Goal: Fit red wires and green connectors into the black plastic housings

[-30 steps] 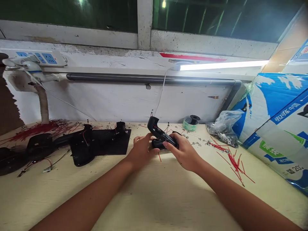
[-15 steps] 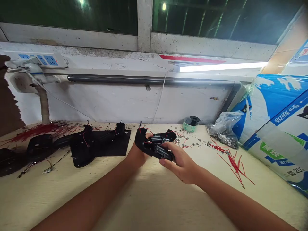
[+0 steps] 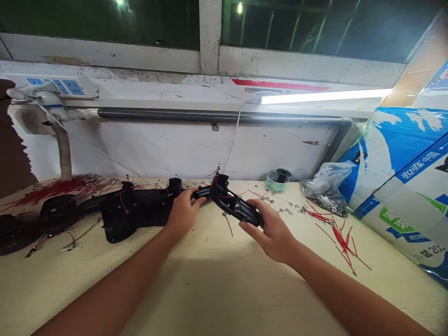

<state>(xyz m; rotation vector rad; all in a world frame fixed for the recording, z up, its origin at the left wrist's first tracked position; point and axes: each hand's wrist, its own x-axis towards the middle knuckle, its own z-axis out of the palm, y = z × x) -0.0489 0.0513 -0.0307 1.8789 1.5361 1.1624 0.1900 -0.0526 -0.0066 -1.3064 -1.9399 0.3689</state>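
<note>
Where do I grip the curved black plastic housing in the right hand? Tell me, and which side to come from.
Grip the straight lower stretch of the curved black plastic housing from the near side, as the right hand does. It likely offers the fullest hold, while the bent upper end carries red wires, best left free.

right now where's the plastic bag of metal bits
In the head view, the plastic bag lies at the far right of the table, beside the blue-and-white carton.

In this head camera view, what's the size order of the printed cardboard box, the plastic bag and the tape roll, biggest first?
Largest to smallest, as they look:
1. Printed cardboard box, even with the picture edge cutting it off
2. Plastic bag of small metal bits
3. Tape roll
</note>
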